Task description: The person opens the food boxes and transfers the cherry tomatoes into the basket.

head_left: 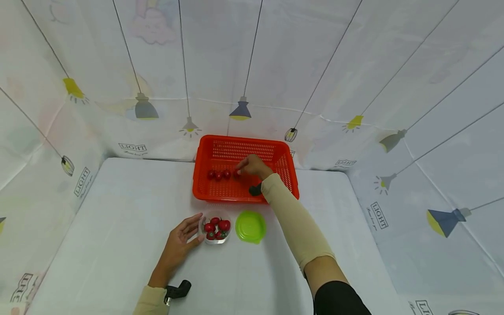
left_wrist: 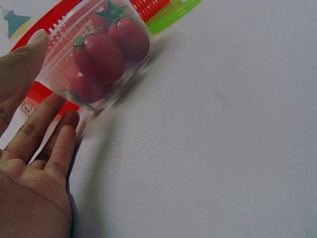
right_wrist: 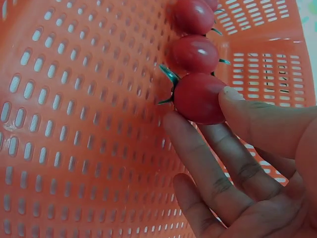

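The right hand (head_left: 253,165) pinches a cherry tomato (right_wrist: 198,97) in the orange basket (head_left: 204,175); the clear cup (head_left: 214,229) sits nearer, touched by the relaxed, released left hand (head_left: 179,245).

The word "LIGHT" is printed many times on the white curtain (head_left: 393,87) that hangs around the worktop (head_left: 118,227). You can read it at the back left (head_left: 132,147), on the left side (head_left: 81,181) and on the right side (head_left: 379,215), each time with a line of tiny writing under it that is too small to read. More of these words sit near the back right (head_left: 343,163) and in the bottom corners, but they are partly cut off or blurry.
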Available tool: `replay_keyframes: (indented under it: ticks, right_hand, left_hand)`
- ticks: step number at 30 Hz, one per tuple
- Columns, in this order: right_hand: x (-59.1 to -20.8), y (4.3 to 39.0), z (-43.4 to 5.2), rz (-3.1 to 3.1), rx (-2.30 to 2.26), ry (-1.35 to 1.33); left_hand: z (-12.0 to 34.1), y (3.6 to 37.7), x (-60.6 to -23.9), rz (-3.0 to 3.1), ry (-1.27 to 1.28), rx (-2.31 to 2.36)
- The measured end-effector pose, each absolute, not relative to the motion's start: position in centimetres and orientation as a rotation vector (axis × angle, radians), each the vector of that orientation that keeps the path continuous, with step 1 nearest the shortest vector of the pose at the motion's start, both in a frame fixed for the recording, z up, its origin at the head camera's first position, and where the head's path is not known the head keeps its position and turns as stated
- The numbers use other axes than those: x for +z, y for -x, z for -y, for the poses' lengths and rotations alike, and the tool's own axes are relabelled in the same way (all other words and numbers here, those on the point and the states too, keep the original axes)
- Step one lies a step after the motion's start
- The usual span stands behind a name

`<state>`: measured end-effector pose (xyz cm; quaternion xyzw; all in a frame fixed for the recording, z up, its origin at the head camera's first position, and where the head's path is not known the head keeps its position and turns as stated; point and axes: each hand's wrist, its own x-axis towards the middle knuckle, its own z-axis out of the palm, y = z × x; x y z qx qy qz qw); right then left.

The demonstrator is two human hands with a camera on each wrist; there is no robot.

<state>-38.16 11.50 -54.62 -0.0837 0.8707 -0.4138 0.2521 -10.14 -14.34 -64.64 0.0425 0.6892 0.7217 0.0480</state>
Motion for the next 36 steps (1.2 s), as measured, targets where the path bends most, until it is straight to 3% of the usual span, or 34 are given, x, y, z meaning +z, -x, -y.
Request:
replay_keyframes:
  ticks: [20,30,36]
  right_hand:
    - [-55.4,38.1,-10.9,-2.531,-0.970,0.225]
    - [-54.2,37.9,-12.5,-2.595,-1.017,0.228]
    - [-51.5,36.5,-12.6,-2.568,-1.099,0.231]
  left_hand:
    - [14.3,10.1,-64.3,-2.093,-0.132,2.203]
    - [14.2,10.0,-64.2,-2.099,-0.118,2.190]
    - [14.2,10.1,-64.5,-2.130,-0.147,2.181]
